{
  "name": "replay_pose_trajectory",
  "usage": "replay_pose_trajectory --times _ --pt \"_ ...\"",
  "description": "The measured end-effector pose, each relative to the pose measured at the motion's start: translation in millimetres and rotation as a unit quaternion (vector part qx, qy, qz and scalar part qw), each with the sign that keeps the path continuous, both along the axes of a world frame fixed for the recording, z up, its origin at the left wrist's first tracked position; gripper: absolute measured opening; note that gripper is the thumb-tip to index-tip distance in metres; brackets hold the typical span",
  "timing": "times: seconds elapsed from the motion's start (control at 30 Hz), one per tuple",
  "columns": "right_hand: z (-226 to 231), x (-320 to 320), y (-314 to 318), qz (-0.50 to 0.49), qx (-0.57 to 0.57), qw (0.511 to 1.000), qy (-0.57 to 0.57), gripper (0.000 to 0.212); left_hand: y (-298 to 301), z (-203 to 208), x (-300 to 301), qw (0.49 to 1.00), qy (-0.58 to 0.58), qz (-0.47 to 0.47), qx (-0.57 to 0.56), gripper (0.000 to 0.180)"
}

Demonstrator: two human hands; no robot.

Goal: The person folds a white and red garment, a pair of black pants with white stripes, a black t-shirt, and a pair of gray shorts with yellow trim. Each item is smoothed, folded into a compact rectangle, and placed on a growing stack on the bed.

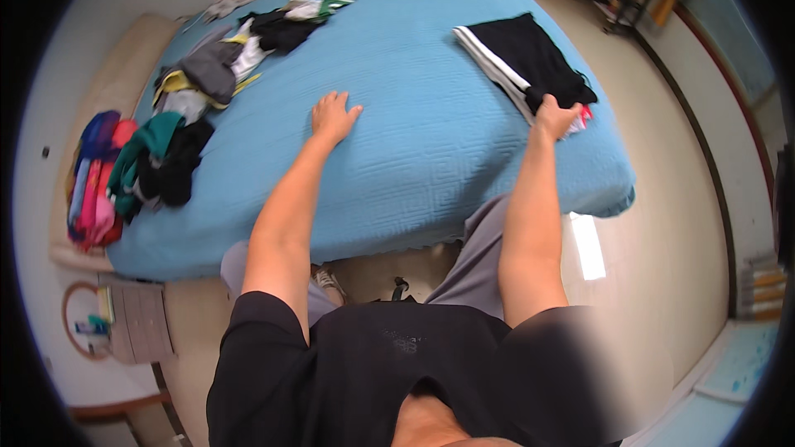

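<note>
My right hand [556, 117] is closed on the near edge of a folded black garment [526, 50] at the right side of the bed. A white band runs along the garment's left side, and I cannot tell whether it is a stripe or another piece beneath. Some red and white cloth [585, 118] shows under its near right corner. Over the bare blue quilted bedspread [406, 99], my left hand [333, 118] is open with its fingers spread, holding nothing. Whether that palm touches the cover is hard to tell.
Crumpled grey, white and yellow clothes [211, 66] lie along the left side of the bed, beside green and black ones [149, 157]. Brightly coloured folded clothes [95, 190] sit at the far left. A small cabinet [137, 319] stands at lower left.
</note>
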State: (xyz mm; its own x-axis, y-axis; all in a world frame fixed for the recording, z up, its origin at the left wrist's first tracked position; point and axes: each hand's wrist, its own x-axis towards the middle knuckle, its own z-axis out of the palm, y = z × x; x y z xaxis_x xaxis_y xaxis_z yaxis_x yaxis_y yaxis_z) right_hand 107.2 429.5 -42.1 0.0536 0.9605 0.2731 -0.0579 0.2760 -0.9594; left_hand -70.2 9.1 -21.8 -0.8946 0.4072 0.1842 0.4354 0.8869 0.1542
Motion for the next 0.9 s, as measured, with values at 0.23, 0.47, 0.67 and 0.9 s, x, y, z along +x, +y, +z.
replay_pose_trajectory --times 0.23,0.47,0.67,0.9 --pt "58 4 -165 0.141 0.412 0.878 -0.199 0.065 -156 -10 37 1.000 -0.008 0.026 -0.013 0.064" --pt "6 -53 -295 0.425 0.465 0.706 -0.323 0.047 -190 -10 53 0.997 -0.009 -0.025 -0.075 0.065" --pt "9 -155 -366 0.512 0.423 0.685 -0.300 0.049 -187 -4 48 0.995 -0.031 -0.048 -0.079 0.070" --pt "-5 -333 -427 0.445 0.458 0.705 -0.309 0.052 -192 4 41 0.993 -0.052 -0.106 -0.015 0.074"
